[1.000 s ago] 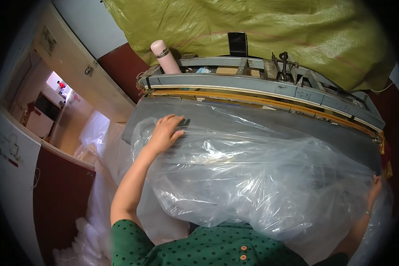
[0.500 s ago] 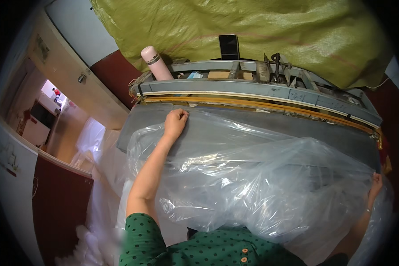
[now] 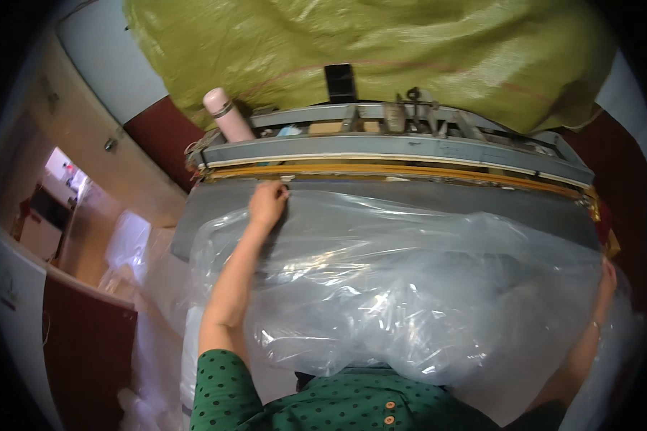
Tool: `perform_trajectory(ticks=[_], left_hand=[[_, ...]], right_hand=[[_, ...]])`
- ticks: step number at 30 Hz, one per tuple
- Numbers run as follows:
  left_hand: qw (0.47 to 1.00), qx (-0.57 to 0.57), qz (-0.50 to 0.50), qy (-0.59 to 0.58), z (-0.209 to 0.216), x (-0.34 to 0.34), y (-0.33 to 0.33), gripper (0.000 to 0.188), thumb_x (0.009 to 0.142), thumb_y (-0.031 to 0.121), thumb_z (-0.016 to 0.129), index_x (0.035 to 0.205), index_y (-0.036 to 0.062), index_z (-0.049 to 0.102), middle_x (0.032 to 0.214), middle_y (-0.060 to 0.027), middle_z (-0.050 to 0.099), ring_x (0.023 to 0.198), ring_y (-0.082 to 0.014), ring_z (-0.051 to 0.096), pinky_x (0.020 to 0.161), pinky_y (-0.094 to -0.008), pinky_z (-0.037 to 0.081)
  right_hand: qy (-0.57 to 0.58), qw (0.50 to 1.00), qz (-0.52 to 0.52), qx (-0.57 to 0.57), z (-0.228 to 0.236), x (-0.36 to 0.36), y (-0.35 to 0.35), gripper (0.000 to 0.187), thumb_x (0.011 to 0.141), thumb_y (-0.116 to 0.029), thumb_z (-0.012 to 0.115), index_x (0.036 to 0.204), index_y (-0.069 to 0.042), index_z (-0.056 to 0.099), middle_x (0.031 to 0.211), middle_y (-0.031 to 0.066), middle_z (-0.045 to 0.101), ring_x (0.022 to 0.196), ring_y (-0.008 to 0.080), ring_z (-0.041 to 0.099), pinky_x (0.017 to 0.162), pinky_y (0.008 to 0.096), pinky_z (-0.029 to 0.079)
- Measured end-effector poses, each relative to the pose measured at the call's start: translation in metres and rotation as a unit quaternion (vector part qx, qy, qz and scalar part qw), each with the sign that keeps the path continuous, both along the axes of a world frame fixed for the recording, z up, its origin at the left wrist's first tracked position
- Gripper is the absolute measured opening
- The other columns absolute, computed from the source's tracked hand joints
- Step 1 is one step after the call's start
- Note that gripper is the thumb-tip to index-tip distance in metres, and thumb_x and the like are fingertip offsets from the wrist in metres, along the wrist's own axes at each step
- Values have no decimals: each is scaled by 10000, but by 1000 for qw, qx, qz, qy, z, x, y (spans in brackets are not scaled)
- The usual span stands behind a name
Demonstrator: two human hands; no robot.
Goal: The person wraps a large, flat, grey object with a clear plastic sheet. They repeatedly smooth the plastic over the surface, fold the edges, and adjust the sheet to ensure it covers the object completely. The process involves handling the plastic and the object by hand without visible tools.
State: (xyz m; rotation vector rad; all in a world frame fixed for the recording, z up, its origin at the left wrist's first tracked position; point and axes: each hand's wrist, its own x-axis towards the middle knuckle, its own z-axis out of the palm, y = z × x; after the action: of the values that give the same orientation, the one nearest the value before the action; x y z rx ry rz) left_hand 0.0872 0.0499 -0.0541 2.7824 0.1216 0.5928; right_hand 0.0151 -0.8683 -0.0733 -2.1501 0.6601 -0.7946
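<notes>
A large sheet of clear plastic film (image 3: 381, 287) lies wrinkled over a grey work surface (image 3: 216, 201) and hangs toward my body. At the upper left of the sheet, my left hand (image 3: 267, 202) pinches its far edge, close to the machine's front. My right hand (image 3: 607, 279) grips the film's right edge at the far right, its fingers partly hidden by the film. Between the two hands the far edge runs slack across the surface.
Behind the surface stands a long grey metal frame (image 3: 280, 149) with orange strips (image 3: 381, 169). A pink thermos (image 3: 228, 118) leans in it, near a black phone-like slab (image 3: 340, 82). Yellow-green woven sheeting (image 3: 438, 57) hangs behind. Leftward are an open door (image 3: 97, 122) and more plastic film (image 3: 129, 241).
The machine and surface have shifted left in view. My left hand has come slightly nearer to me along with the film's edge, and my right hand keeps its hold.
</notes>
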Motion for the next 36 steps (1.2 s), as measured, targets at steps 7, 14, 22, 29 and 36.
perform_trajectory(ticks=[7,14,22,29,36], left_hand=[[838,-437,-24,-326,86,-5,54,107,872,140,498,842,47,543,751,-13,534,701,-103,497,621,-260,415],[833,-23,178,-524,187,-44,59,175,884,171,478,839,2,477,678,-114,525,604,-255,531,599,-388,436],[938,-246,195,-149,-3,-14,178,160,842,145,484,765,6,471,674,-174,539,617,-320,523,593,-384,420],[946,-113,143,-270,-56,0,96,129,837,96,512,774,-3,458,685,-166,502,588,-282,445,612,-371,415],[908,-304,100,-271,-61,35,147,189,879,164,526,745,45,466,678,14,432,632,-93,381,588,-242,367]], right_hand=[[-186,908,124,355,52,118,40,127,853,-198,599,896,-80,611,736,-13,574,646,93,531,616,228,437],[-239,956,-97,-140,144,145,160,234,891,-255,484,941,-40,565,843,164,625,797,318,605,701,417,455],[160,957,-79,-230,74,141,182,285,864,-299,504,985,-57,593,926,190,627,914,370,591,776,454,461],[91,976,-80,-178,4,127,195,228,891,-237,474,892,-27,563,876,148,631,863,329,591,725,442,450],[-165,983,77,-7,-21,185,177,183,885,-191,524,825,-19,516,642,63,506,604,171,482,613,321,419]])
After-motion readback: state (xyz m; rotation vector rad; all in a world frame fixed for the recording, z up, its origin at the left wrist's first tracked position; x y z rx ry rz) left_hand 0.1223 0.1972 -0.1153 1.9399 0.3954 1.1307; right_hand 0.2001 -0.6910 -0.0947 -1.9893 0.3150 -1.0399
